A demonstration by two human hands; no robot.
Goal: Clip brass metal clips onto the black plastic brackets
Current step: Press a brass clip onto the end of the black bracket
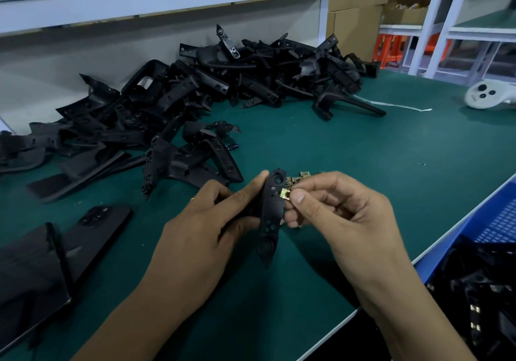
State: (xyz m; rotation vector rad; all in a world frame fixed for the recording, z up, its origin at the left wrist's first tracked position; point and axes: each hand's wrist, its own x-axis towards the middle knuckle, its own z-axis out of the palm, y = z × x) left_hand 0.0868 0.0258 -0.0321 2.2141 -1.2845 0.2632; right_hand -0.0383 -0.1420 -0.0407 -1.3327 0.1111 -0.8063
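Over the green table (349, 151), two bare hands meet near the front edge; the left hand (206, 226) has its fingers and thumb curled round a black bracket (270, 215), which stands almost upright with its pointed end down; the right hand (332, 207) pinches a small brass clip (285, 193) between thumb and finger, and the clip touches the right edge of the bracket, near its top; just behind the right hand, more brass clips (300, 177) lie in a little heap on the table; farther back, a big pile of black brackets (195, 92) runs from the left side to the middle of the table; a dark phone (97, 221) lies flat at the left, beside a big black part (30, 271); a white controller (487, 95) sits far off at the right; a blue bin (499, 221) stands off the table's right side, with black parts (480, 290) in it; some of those show brass clips.
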